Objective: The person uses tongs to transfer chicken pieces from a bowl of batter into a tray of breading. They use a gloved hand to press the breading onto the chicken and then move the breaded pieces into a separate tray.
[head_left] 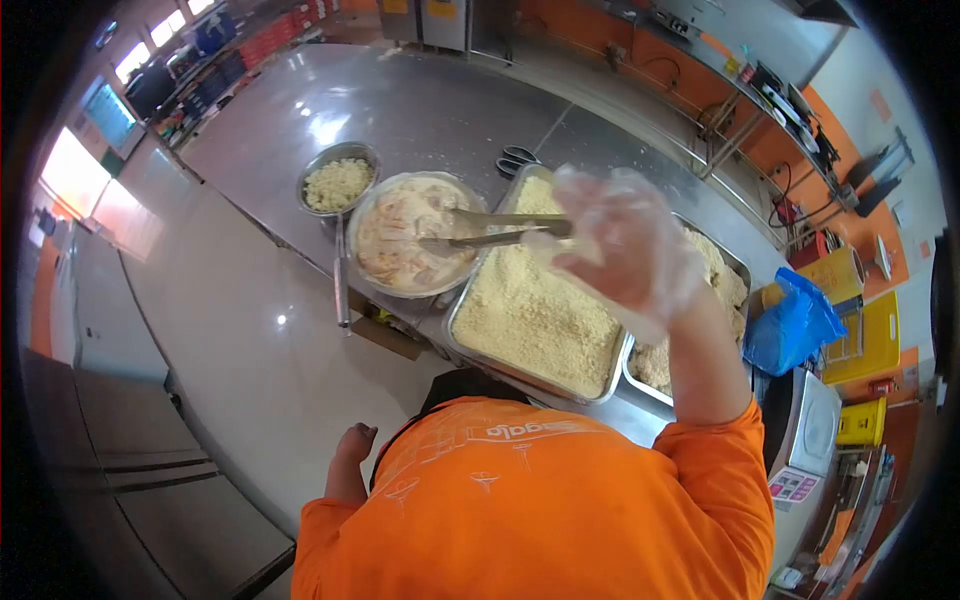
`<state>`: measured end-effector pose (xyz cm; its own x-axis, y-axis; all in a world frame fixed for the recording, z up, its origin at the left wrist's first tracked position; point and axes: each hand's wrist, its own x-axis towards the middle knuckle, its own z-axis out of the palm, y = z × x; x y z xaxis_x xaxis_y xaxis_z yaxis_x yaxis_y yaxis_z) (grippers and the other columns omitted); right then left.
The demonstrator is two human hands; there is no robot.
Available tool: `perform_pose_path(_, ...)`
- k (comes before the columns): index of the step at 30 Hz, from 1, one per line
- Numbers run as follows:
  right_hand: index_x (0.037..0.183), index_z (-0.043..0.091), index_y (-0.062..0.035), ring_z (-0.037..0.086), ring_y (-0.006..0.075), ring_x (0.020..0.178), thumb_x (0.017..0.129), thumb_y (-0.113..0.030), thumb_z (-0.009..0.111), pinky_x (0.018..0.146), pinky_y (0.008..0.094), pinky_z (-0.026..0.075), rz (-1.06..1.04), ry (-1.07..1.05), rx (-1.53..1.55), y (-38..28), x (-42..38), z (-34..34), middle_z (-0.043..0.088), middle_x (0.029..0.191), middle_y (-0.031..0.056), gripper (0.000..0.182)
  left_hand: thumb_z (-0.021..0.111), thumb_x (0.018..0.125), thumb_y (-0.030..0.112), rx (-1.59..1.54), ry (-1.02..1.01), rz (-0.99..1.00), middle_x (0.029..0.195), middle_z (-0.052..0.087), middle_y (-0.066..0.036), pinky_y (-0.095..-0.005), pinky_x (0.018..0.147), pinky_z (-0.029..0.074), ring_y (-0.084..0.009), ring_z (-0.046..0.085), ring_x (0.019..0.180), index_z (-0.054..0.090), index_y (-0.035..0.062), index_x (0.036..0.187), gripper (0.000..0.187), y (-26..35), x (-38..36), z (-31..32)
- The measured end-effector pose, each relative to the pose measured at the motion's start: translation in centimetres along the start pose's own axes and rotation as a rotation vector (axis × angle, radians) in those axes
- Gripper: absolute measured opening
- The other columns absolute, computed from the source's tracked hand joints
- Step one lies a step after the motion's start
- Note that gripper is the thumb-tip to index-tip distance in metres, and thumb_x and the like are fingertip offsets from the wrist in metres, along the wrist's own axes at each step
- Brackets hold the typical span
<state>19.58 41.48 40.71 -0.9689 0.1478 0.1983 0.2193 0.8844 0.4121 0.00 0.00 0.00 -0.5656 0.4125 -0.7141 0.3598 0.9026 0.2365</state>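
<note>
My right hand (pixel 625 240), in a loose clear plastic glove, grips the rear end of metal tongs (pixel 505 228). The tongs' two arms stand apart, their tips in a bowl (pixel 467 283) of pale, creamy batter with pieces (pixel 400 235) in it. Below that hand lies a metal tray (pixel 468 352) of pale yellow crumbs (pixel 540 310). A second tray (pixel 650 392), partly hidden by my right forearm, holds crumb-coated pieces (pixel 712 262). My left hand (pixel 355 441) hangs low by my side, away from the table, its fingers curled closed with nothing visible in them.
A long-handled metal strainer (pixel 341 290) with pale crumbs sits left of the bowl on the steel table (pixel 420 110). Black-handled scissors (pixel 516 158) lie behind the crumb tray. At the right are a blue plastic bag (pixel 793 322) and a scale-like appliance (pixel 808 425).
</note>
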Motion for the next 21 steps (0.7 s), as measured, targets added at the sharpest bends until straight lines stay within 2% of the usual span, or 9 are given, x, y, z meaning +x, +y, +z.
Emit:
perform_pose_path(2,0.116,0.044,-0.0072,0.059,0.0251,0.096,0.076,-0.049,0.059,0.078,0.04,0.047,0.078,-0.621,0.107,0.4,3.0,-0.3,0.057,0.11,0.0088,0.06,0.047,0.086,0.038,-0.039,0.005,-0.024,0.108,0.058,-0.02,-0.0416,0.088,0.042,-0.0351,0.052,0.104,0.056,0.0013,0.108,0.044,2.6,-0.7,-0.3)
perform_pose_path(3,0.114,0.046,-0.0068,0.059,0.0241,0.091,0.079,-0.048,0.056,0.075,0.0393,0.047,0.111,-0.597,0.163,-2.0,5.0,0.5,0.058,0.104,0.0081,0.055,0.047,0.086,0.038,-0.047,0.033,-0.021,0.107,0.058,-0.02,-0.0419,0.087,0.042,-0.0354,0.053,0.103,0.056,0.0009,0.107,0.044,-0.7,-1.0,-2.2)
perform_pose_path(4,0.112,0.047,-0.0063,0.06,0.0231,0.085,0.082,-0.047,0.053,0.071,0.0386,0.047,0.135,-0.592,0.215,-2.3,5.6,3.5,0.059,0.098,0.0074,0.051,0.047,0.086,0.038,-0.063,0.043,-0.019,0.106,0.058,-0.02,-0.0422,0.087,0.042,-0.0357,0.053,0.102,0.055,0.0004,0.107,0.044,-1.3,-1.0,-1.7)
perform_pose_path(6,0.109,0.048,-0.0065,0.059,0.0227,0.082,0.085,-0.046,0.049,0.072,0.0382,0.047,0.202,-0.865,0.22,-3.0,7.9,4.5,0.059,0.092,0.0077,0.047,0.047,0.086,0.038,-0.099,0.053,-0.025,0.106,0.058,-0.021,-0.0424,0.086,0.042,-0.0359,0.053,0.101,0.055,-0.0001,0.107,0.044,-1.9,-1.0,-1.6)
perform_pose_path(9,0.11,0.047,-0.0086,0.06,0.0237,0.081,0.084,-0.048,0.049,0.073,0.0375,0.048,0.117,-1.055,0.237,-2.8,8.9,2.6,0.06,0.086,0.0074,0.047,0.047,0.086,0.038,-0.135,0.032,-0.043,0.106,0.058,-0.021,-0.0421,0.086,0.042,-0.0357,0.053,0.102,0.055,-0.0002,0.107,0.045,-3.1,-1.6,-1.7)
perform_pose_path(11,0.111,0.046,-0.0112,0.061,0.023,0.08,0.084,-0.043,0.052,0.072,0.0376,0.049,0.217,-0.999,0.175,-2.5,8.6,0.0,0.061,0.08,0.0062,0.043,0.047,0.086,0.039,-0.127,0.009,-0.045,0.108,0.058,-0.02,-0.0417,0.087,0.042,-0.0354,0.052,0.103,0.055,0.0001,0.108,0.045,-4.5,-1.6,-1.5)
perform_pose_path(14,0.111,0.046,-0.0133,0.06,0.019,0.074,0.085,-0.034,0.054,0.065,0.0348,0.051,0.037,-0.74,-0.151,-1.7,8.3,-1.3,0.06,0.079,0.0049,0.035,0.046,0.087,0.04,-0.041,-0.09,-0.103,0.109,0.057,-0.019,-0.0422,0.087,0.042,-0.0342,0.052,0.104,0.053,0.0001,0.11,0.047,-5.8,-1.3,-1.2)
perform_pose_path(20,0.116,0.042,-0.0088,0.062,0.0176,0.067,0.085,-0.012,0.051,0.052,0.0313,0.051,-0.18,-0.831,-0.276,-6.7,11.2,-7.1,0.06,0.079,0.0042,0.033,0.046,0.086,0.042,-0.044,-0.095,-0.099,0.111,0.056,-0.019,-0.0422,0.087,0.042,-0.0333,0.052,0.104,0.054,0.0034,0.111,0.046,-6.1,-0.6,-3.0)
perform_pose_path(21,0.119,0.04,-0.0064,0.06,0.0169,0.064,0.086,-0.013,0.05,0.052,0.0288,0.051,-0.223,-0.818,-0.297,-7.3,11.2,-6.9,0.056,0.074,0.004,0.035,0.046,0.086,0.042,-0.064,-0.098,-0.087,0.112,0.056,-0.019,-0.0421,0.087,0.042,-0.0333,0.052,0.104,0.054,0.0043,0.111,0.046,-5.7,-0.6,-3.7)
